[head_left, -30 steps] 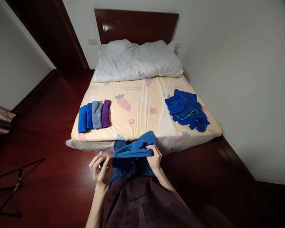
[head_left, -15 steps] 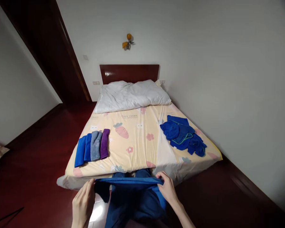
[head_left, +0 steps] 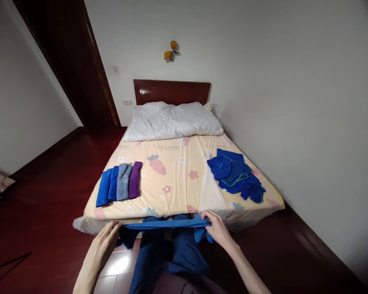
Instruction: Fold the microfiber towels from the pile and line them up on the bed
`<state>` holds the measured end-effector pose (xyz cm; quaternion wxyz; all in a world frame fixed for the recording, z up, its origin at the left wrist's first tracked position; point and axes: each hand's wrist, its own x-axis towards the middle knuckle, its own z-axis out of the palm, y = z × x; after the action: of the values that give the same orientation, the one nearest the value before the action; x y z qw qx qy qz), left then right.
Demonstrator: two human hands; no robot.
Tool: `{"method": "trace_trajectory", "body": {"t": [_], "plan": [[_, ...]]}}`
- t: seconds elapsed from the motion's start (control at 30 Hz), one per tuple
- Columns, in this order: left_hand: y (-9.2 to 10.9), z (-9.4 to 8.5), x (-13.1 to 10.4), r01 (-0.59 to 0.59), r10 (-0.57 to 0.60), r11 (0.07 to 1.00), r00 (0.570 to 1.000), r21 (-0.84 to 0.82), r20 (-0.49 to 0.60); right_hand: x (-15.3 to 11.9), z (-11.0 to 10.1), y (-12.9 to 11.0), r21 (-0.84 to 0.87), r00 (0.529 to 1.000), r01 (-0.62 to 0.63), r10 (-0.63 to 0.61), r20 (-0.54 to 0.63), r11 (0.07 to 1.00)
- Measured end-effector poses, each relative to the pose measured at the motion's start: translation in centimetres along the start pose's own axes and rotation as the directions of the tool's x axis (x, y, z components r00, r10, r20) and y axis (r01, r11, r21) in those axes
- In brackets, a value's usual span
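Left fingers [head_left: 112,228] are closed on one end of a blue cloth [head_left: 168,223] and the right fingers [head_left: 208,216] grip its other end. From my remote view, I see it drawn out between them, loose folds hanging near each grip, over the legs [head_left: 184,253] by the bed [head_left: 178,175]. Folded cloths [head_left: 119,183] and a blue pile [head_left: 236,173] lie on the bed.

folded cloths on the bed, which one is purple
The purple one is the rightmost folded cloth in the row of four on the bed, right beside the grey one; the other two, at the left end, are blue.
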<state>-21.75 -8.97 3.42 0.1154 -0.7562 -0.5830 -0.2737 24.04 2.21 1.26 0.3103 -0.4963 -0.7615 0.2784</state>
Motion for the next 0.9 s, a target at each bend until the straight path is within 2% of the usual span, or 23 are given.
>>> {"method": "trace_trajectory", "body": {"t": [0.13,0.27,0.33,0.47,0.57,0.67,0.77,0.9], "plan": [[1.1,0.4,1.1,0.042,-0.04,0.998,0.999,0.055,-0.036,-1.1,-1.5,1.1,-0.032,0.999,-0.042,0.043,0.021,0.999],[1.3,0.4,2.6,0.14,-0.126,0.976,0.987,0.167,-0.095,-2.4,-2.5,2.1,-0.002,0.993,-0.108,0.108,-0.041,0.994],[1.0,0.5,3.5,0.13,-0.112,0.976,0.987,0.172,-0.112,-2.6,-3.2,2.3,0.008,0.986,-0.144,0.144,-0.086,0.99],[0.1,0.3,5.2,0.025,-0.028,0.996,0.999,0.087,0.036,-2.3,-5.6,2.6,-0.024,0.98,-0.158,0.154,-0.125,0.987],[-1.2,0.1,5.8,0.021,-0.024,1.0,0.992,0.022,0.128,-1.5,-7.8,2.8,-0.092,0.994,-0.106,0.102,-0.046,0.99],[-2.5,0.2,5.6,0.07,-0.063,0.997,0.98,-0.03,0.19,-0.4,-9.8,2.9,-0.146,0.997,-0.06,0.067,0.043,0.988],[-3.5,0.4,5.0,0.127,-0.123,0.992,0.97,-0.006,0.211,0.6,-11.3,2.9,-0.184,0.997,-0.018,0.031,0.064,0.983],[-3.9,0.7,4.7,0.151,-0.165,0.983,0.976,0.106,0.14,1.7,-12.6,2.7,-0.236,0.999,0.037,-0.034,0.017,0.971]]}}
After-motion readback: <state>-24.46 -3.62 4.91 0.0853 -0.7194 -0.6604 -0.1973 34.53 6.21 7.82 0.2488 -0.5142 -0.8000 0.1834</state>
